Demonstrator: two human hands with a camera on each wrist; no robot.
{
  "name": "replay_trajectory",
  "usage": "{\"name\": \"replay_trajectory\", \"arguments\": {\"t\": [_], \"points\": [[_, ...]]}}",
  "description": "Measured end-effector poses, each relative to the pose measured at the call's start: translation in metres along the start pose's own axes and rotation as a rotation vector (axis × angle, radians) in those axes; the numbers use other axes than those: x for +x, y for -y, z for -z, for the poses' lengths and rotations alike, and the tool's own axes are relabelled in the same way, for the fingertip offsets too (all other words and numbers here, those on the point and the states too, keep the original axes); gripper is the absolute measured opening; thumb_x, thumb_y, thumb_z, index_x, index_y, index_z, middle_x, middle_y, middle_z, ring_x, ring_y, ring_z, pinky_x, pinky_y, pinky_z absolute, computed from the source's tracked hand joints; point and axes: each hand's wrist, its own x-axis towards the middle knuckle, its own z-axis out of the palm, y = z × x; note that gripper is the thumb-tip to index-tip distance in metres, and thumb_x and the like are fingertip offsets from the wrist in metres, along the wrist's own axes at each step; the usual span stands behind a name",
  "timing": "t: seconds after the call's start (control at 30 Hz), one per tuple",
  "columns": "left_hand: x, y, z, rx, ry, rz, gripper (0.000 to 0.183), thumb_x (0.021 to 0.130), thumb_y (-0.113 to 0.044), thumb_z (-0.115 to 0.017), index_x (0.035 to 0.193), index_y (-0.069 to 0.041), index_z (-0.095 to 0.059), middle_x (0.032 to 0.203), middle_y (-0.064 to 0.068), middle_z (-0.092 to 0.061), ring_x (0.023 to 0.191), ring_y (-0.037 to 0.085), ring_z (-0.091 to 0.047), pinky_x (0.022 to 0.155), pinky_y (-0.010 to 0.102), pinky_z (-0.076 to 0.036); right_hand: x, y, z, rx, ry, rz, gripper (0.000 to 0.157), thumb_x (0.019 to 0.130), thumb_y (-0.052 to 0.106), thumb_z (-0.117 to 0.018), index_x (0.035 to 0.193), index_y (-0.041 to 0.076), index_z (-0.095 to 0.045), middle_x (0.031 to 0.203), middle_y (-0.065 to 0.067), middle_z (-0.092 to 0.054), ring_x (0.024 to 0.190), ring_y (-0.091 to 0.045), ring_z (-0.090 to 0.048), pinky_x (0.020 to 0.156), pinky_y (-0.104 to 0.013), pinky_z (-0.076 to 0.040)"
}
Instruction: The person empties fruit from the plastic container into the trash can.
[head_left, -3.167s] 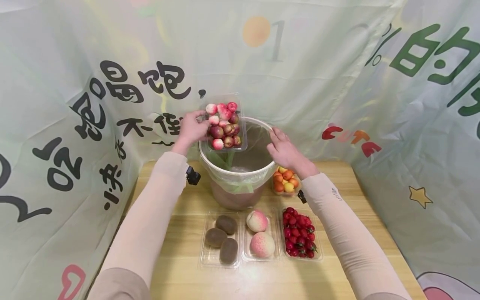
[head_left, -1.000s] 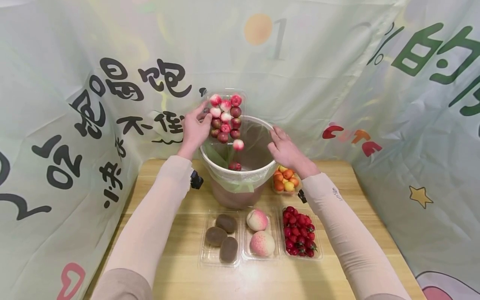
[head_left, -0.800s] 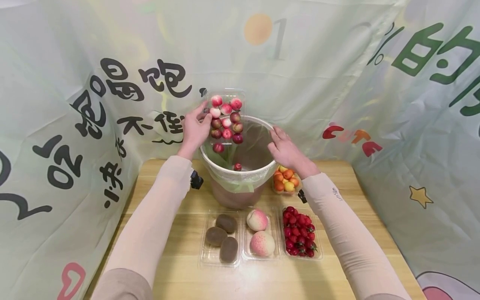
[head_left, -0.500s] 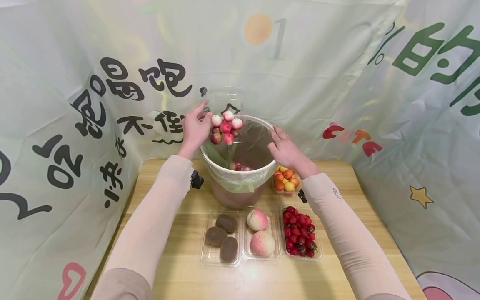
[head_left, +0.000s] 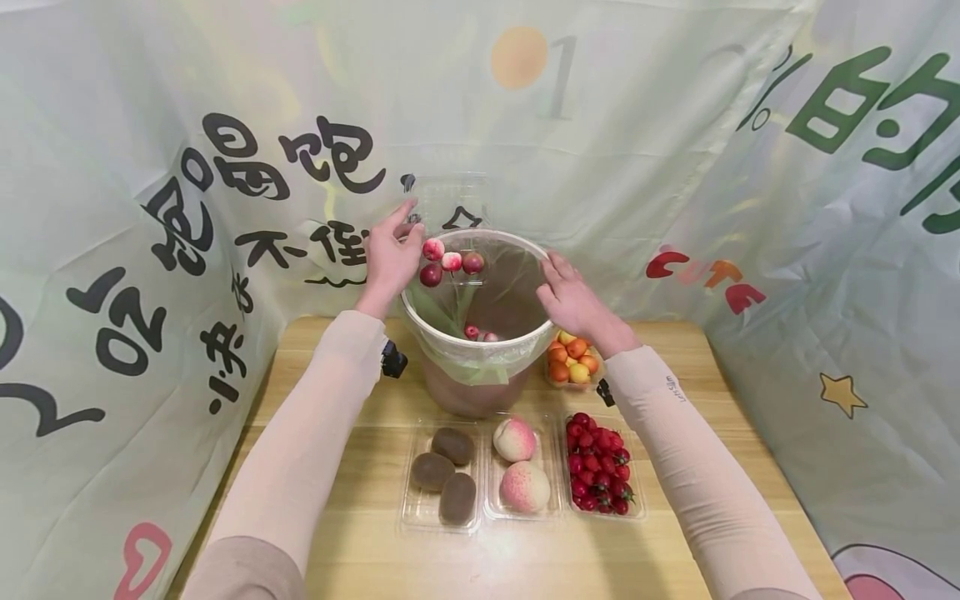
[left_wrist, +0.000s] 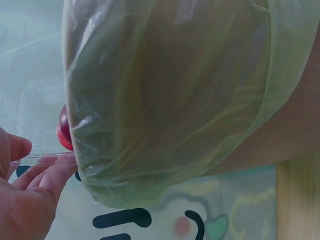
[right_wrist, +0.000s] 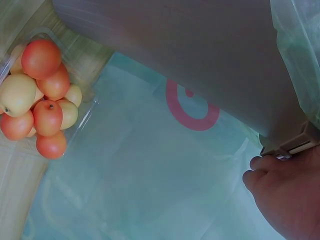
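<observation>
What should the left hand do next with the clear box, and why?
Maybe the left hand should tip the clear box a little more, because a few small red fruits show near its lower end, over the bin, and others show inside the bin.

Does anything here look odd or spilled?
Yes: the left hand holds a clear tray tipped over the lined bin, with small reddish fruit at its lower end and more inside the bin. Good-looking fruit in what seems a trash bin is odd. I see none spilled on the table.
</observation>
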Motion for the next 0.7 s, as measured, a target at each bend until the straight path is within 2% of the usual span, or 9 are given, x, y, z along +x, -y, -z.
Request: {"name": "replay_trajectory", "arguments": {"t": [0.13,0.43,0.7], "points": [[0.0003,0.0009,-0.0002,-0.008,-0.011,-0.019,0.046,0.103,-0.013,-0.063,0.149,-0.020,-0.062,0.134,0.015,-0.072,0.114,0.026,-0.076,0.061,0.011,-0.046,0.0002,-0.0002,-0.0004,-0.002,-0.003,0.001,0.071,0.107,0.034,-0.024,0.165,-0.005,-0.018,0.177,-0.021,-0.006,0.164,-0.041,-0.007,0.134,-0.056,-0.010],[-0.0003,0.0004,-0.0004,-0.060,-0.019,-0.053,0.046,0.103,-0.011,-0.063,0.148,-0.019,-0.063,0.134,0.016,-0.072,0.107,0.028,-0.077,0.058,0.013,-0.046,0.0007,-0.0007,-0.0004,-0.005,0.000,0.001,0.070,0.107,0.033,-0.024,0.165,-0.005,-0.018,0.177,-0.021,-0.006,0.165,-0.041,-0.007,0.134,-0.056,-0.009],[-0.0006,-0.0004,-0.0001,-0.077,-0.037,-0.073,0.044,0.104,-0.013,-0.064,0.147,-0.023,-0.065,0.132,0.016,-0.073,0.110,0.026,-0.077,0.073,0.013,-0.050,0.0005,-0.0005,-0.0008,-0.003,-0.004,0.001,0.070,0.107,0.033,-0.024,0.166,-0.005,-0.018,0.177,-0.021,-0.006,0.165,-0.041,-0.007,0.134,-0.056,-0.009]]}}
